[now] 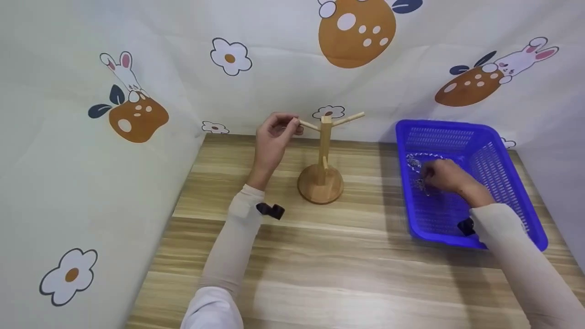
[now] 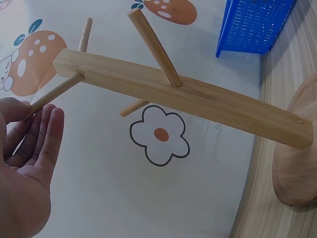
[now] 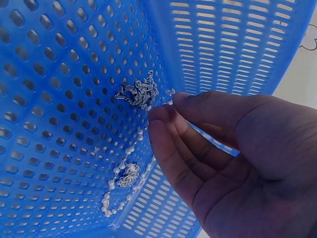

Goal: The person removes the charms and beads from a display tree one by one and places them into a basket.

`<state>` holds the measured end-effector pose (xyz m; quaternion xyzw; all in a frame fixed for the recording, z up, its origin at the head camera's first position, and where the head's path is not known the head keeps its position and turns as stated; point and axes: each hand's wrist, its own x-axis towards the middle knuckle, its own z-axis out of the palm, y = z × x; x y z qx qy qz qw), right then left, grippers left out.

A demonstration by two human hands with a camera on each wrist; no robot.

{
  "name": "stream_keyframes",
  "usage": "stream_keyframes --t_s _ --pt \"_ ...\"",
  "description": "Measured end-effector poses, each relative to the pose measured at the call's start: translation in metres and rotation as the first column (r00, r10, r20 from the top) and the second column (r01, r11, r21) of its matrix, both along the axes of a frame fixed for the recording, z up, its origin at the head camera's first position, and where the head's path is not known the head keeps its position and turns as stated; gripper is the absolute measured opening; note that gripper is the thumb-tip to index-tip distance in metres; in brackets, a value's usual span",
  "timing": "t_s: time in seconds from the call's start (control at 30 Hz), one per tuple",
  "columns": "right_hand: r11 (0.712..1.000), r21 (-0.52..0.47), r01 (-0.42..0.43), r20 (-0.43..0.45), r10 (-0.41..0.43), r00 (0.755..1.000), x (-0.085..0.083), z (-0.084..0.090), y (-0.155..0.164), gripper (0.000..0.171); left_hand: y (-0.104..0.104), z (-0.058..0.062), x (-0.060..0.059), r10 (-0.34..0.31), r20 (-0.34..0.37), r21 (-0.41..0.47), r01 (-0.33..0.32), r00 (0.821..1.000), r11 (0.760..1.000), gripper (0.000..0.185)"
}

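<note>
My left hand pinches the end of an upper peg on a wooden peg stand. The stand is upright on a round base, and its pegs carry nothing. Inside the blue plastic basket, my right hand reaches down with thumb and fingertips close together. Just beyond those fingertips in the right wrist view is a tangled silver chain. A white beaded necklace lies lower down, around another silver chain bundle. I cannot tell whether the right fingertips grip any jewelry.
The stand and basket share a wood-grain table, the basket on the right side. Behind and to the left is a light cloth wall printed with flowers, rabbits and orange fruit. A black wrist camera sits on the left sleeve.
</note>
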<state>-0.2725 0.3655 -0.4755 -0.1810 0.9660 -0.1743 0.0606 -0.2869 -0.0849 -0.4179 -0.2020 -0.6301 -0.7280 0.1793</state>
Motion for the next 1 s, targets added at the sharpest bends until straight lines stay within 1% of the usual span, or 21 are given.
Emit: stream_keyframes --t_s 0.13,0.23,0.43,0.57,0.73,0.83,0.9,1.0 --pt "1.0 0.009 -0.007 -0.015 0.007 1.0 0.0 0.0 0.0 0.011 0.0 -0.001 -0.001 -0.002 -0.008 -0.012 0.002 1.0 1.0 0.019" --pt "1.0 0.011 0.003 -0.009 -0.003 1.0 0.0 0.001 0.0 0.008 -0.001 -0.001 -0.001 -0.007 -0.011 -0.018 0.006 1.0 1.0 0.021" --pt "1.0 -0.002 0.021 -0.002 -0.021 1.0 0.0 0.007 0.0 0.009 -0.001 -0.001 -0.002 -0.008 -0.01 -0.012 0.007 1.0 1.0 0.016" --pt "0.999 -0.024 0.035 0.001 -0.035 0.999 0.001 0.014 -0.001 0.012 -0.002 0.0 -0.004 -0.016 0.006 -0.009 0.016 1.0 1.0 0.016" --pt "0.996 -0.053 0.067 0.004 -0.067 0.998 0.003 0.026 -0.002 0.015 -0.004 0.002 -0.005 -0.046 0.058 -0.018 0.047 0.997 0.999 0.019" --pt "0.994 -0.078 0.077 -0.013 -0.078 0.997 0.005 0.033 -0.004 0.015 -0.007 0.002 -0.004 -0.046 0.086 -0.047 0.05 0.995 0.998 0.022" --pt "0.993 -0.092 0.076 -0.043 -0.08 0.996 0.006 0.037 -0.005 0.014 -0.009 0.001 -0.004 -0.046 0.093 -0.07 0.053 0.995 0.996 0.023" --pt "0.99 -0.119 0.08 -0.099 -0.092 0.991 0.008 0.042 -0.008 0.012 -0.013 -0.003 -0.003 -0.037 0.097 -0.106 0.047 0.995 0.993 0.017"
